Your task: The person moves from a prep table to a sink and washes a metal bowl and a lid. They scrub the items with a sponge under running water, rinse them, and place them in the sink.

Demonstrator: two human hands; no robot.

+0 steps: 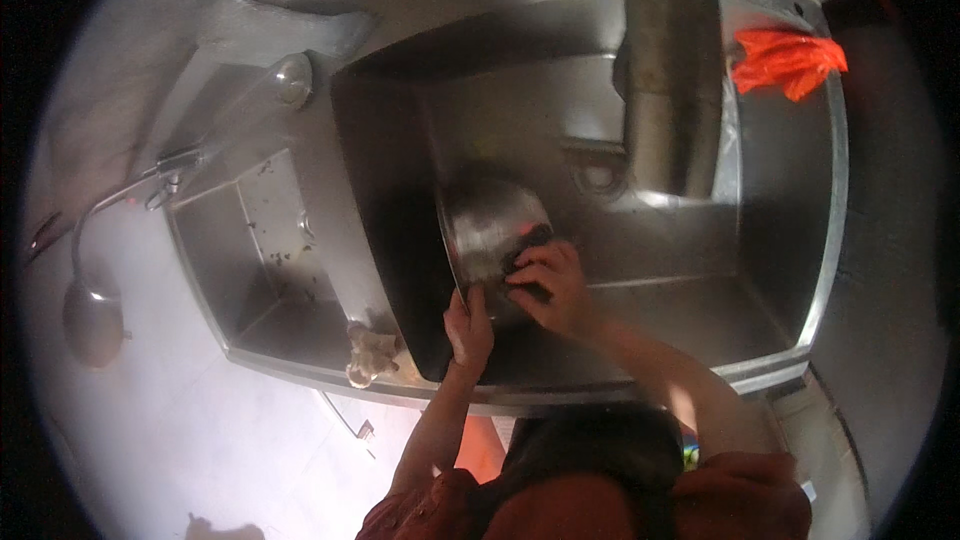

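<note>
A round steel vessel [487,221], probably a pot or bowl, is tilted inside the large metal sink basin [660,247]. My left hand [470,326] grips its near rim, the thumb lying along the edge. In my right hand [551,289] is a small dark pad [534,236], perhaps a scouring pad, pressed against the vessel's curved metal surface. The fingers cover most of the pad, so its exact kind cannot be told. Both forearms reach in over the sink's front edge [540,396].
A thick brownish pipe-like piece [667,75] hangs over the basin's far side. Orange-red cloth or plastic [787,64] drapes the right rim. At left, a smaller basin [262,240] holds dark scraps. A crumpled brownish item [371,352] sits on the divider's front end.
</note>
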